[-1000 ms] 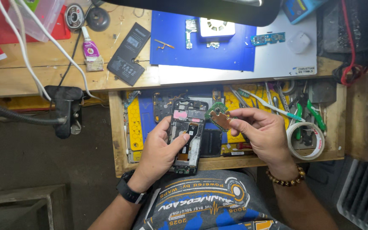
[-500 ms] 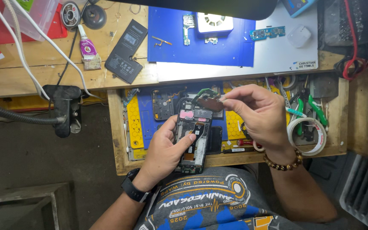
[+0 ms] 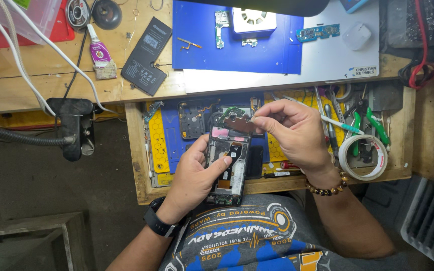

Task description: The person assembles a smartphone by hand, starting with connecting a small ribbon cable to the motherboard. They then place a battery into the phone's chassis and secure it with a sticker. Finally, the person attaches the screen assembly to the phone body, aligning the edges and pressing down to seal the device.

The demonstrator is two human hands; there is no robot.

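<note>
Over drawer (image 3: 141, 150), fingers (image 3: 259, 119) pinch circuit board (image 3: 237, 122).

The right hand (image 3: 295, 134) has carried the small circuit board (image 3: 237, 120) from beside the opened phone (image 3: 228, 163), where it was held up a second ago, across to the phone's top end, where it now sits; the left hand (image 3: 194, 178) has shifted its thumb across the frame's middle

- Opened phone (image 3: 228, 163): back cover off, insides bared, upright over the drawer, gripped along its left edge.
- Small brown part (image 3: 239, 123): pinched just above the phone's top end.
</note>
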